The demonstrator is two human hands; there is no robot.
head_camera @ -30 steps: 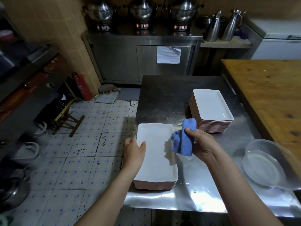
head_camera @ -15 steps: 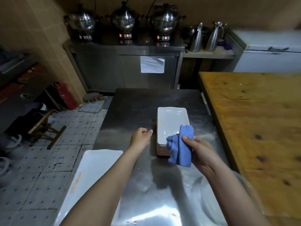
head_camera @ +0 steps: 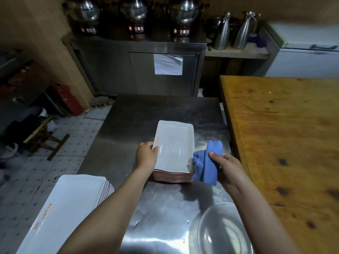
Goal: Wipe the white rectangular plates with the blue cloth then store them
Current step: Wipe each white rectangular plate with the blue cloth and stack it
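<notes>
A stack of white rectangular plates (head_camera: 174,149) stands in the middle of the steel table (head_camera: 165,110). My left hand (head_camera: 146,155) grips the left rim of its top plate, thumb on the upper face. To the right of this stack, my right hand (head_camera: 229,167) holds the bunched blue cloth (head_camera: 207,162), which hangs beside the plates' right edge. A second stack of white plates (head_camera: 69,202) sits at the table's near left corner, partly behind my left forearm.
A clear glass bowl (head_camera: 220,230) lies on the table near the front, under my right forearm. A wooden table (head_camera: 284,134) borders the right side. Steel cabinet with pots stands at the back; tiled floor, a stool and a red extinguisher lie left.
My left hand left the near stack, crossed to the middle stack and took hold of its top plate's left rim. The right hand with the cloth shifted to that stack's right side.
</notes>
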